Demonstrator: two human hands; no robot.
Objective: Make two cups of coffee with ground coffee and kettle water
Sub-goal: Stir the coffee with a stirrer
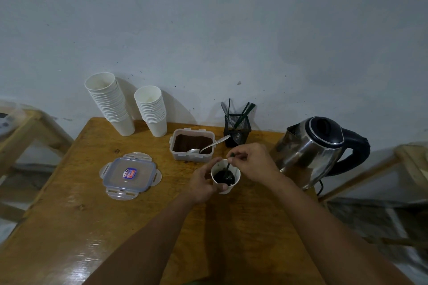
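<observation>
- We see a white paper cup [225,177] of dark coffee standing on the wooden counter [69,227], in front of the open coffee container [191,147].
- Our left hand [203,184] wraps the cup's side, its grip grasping the cup.
- Our right hand [251,161] pinches a dark green stirrer [229,165] above the rim; the stirrer's lower end dips into the liquid.
- The container holds ground coffee and a metal spoon [208,146]; its clear lid [130,176] lies flat to the left.
- A steel kettle [315,150] stands to the right of the cup.
- Two stacks of paper cups [111,104] and a black mesh holder [237,129] with more stirrers stand near the wall.
</observation>
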